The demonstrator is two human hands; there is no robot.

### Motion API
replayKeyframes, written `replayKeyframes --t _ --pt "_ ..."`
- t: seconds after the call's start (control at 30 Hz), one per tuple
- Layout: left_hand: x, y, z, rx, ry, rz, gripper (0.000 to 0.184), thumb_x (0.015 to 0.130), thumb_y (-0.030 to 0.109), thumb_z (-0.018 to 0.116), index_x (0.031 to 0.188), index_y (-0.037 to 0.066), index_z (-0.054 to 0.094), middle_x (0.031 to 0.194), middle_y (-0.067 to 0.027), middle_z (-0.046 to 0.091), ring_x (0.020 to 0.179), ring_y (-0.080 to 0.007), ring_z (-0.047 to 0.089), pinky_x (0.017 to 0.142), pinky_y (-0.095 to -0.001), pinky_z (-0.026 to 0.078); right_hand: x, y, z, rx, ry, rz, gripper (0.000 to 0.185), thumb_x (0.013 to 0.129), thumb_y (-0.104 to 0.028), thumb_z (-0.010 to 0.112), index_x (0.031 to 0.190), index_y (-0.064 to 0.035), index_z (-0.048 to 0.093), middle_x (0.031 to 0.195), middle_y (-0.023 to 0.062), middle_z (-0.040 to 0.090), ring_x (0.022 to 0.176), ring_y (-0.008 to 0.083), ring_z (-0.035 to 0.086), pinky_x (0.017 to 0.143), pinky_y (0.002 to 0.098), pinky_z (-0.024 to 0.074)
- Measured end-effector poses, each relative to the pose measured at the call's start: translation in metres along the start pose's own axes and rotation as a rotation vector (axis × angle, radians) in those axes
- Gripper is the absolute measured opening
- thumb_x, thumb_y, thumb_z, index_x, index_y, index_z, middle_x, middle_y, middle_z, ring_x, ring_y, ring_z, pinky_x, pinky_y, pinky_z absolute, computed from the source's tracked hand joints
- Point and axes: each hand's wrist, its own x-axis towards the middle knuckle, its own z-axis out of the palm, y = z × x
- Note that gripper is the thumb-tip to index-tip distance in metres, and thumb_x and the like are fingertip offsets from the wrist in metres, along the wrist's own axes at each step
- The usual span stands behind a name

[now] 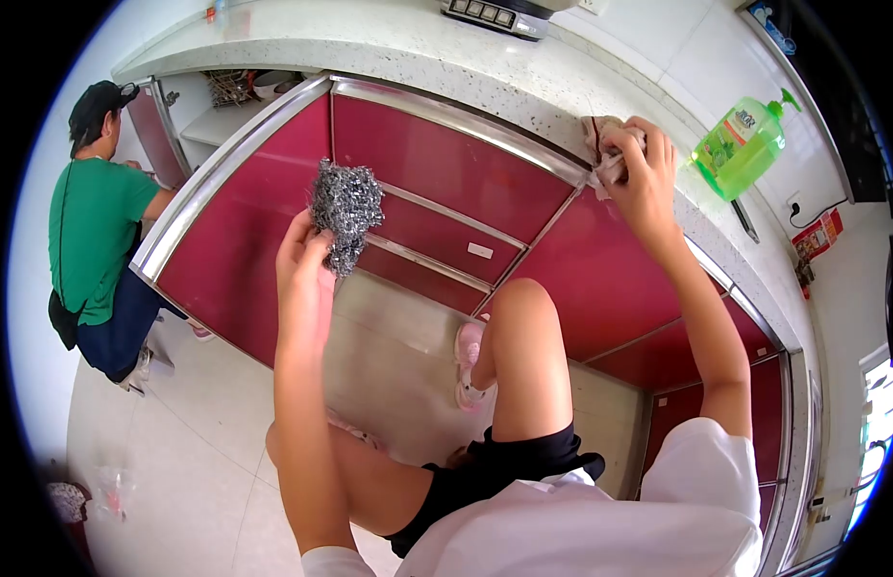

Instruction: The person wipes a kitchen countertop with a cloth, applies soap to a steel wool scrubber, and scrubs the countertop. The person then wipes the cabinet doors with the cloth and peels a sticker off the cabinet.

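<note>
My left hand (307, 252) grips a grey steel-wool pad (347, 207) by its lower left edge, in front of an open red cabinet door (245, 221) with a metal frame. Up at the right, my right hand (644, 173) is closed on a crumpled, pale brownish cloth (605, 144) at the front edge of the speckled white countertop (523, 82). Red drawer fronts (437, 154) with metal trim lie below that edge, between my two hands.
A green soap bottle (744, 144) stands on the counter, right of my right hand. A black-and-silver appliance (495, 14) is at the back. At left, a person in a green shirt (91, 221) sits by another open cabinet (201, 125). My knee (528, 327) is below.
</note>
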Motion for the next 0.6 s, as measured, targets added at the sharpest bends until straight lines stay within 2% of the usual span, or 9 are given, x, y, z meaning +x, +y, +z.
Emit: replayKeyframes --t 0.13,0.2,0.27,0.33,0.4,0.6 --pt "0.002 -0.004 -0.001 -0.035 -0.016 0.007 0.03 0.094 0.014 0.049 0.12 0.001 0.053 0.113 -0.0073 0.061 0.104 -0.0135 0.058 0.089 -0.0297 0.044 0.019 -0.011 0.025 0.129 0.086 0.01 0.042 0.059 0.001 0.072 0.096 -0.0173 0.063 0.105 0.0078 0.056 0.093 0.0296 0.054 0.08 0.0409 0.0441" --pt "0.004 -0.007 0.001 -0.069 0.015 -0.021 0.029 0.094 0.013 0.051 0.119 -0.001 0.054 0.113 -0.0077 0.061 0.107 -0.0152 0.057 0.095 -0.0304 0.043 0.039 -0.02 0.049 0.144 0.112 -0.052 0.04 0.06 -0.001 0.072 0.095 -0.0167 0.063 0.103 0.0076 0.057 0.092 0.0287 0.055 0.078 0.0397 0.0443" --pt "0.006 -0.007 0.004 -0.066 0.024 -0.045 0.029 0.094 0.013 0.052 0.119 -0.001 0.054 0.113 -0.0083 0.061 0.107 -0.0154 0.057 0.096 -0.0306 0.043 0.058 -0.034 0.068 0.12 0.085 -0.108 0.037 0.062 -0.003 0.072 0.095 -0.0166 0.063 0.103 0.0073 0.057 0.092 0.0286 0.055 0.077 0.0397 0.0442" --pt "0.008 -0.008 0.005 -0.069 0.02 -0.048 0.028 0.093 0.01 0.051 0.118 -0.002 0.053 0.112 -0.0089 0.061 0.106 -0.016 0.058 0.094 -0.0315 0.045 0.077 -0.045 0.095 0.139 0.106 -0.17 0.035 0.064 -0.006 0.072 0.095 -0.0164 0.062 0.105 0.007 0.057 0.093 0.0282 0.055 0.077 0.0397 0.0444" --pt "0.012 -0.012 0.006 -0.085 0.037 -0.044 0.03 0.089 0.008 0.055 0.118 0.0 0.053 0.104 -0.0061 0.063 0.09 -0.0115 0.062 0.074 -0.0253 0.051 0.097 -0.061 0.118 0.161 0.102 -0.248 0.034 0.064 -0.008 0.072 0.095 -0.0163 0.062 0.107 0.0064 0.057 0.094 0.0273 0.055 0.078 0.0391 0.0444" --pt "0.017 -0.019 0.011 -0.219 0.026 -0.111 0.025 0.091 0.008 0.054 0.115 0.003 0.055 0.103 -0.005 0.064 0.091 -0.0113 0.062 0.076 -0.025 0.051 0.157 -0.104 0.176 0.182 0.089 -0.382 0.037 0.071 -0.015 0.071 0.104 -0.0145 0.055 0.109 0.0084 0.056 0.098 0.0282 0.056 0.081 0.0398 0.0457"
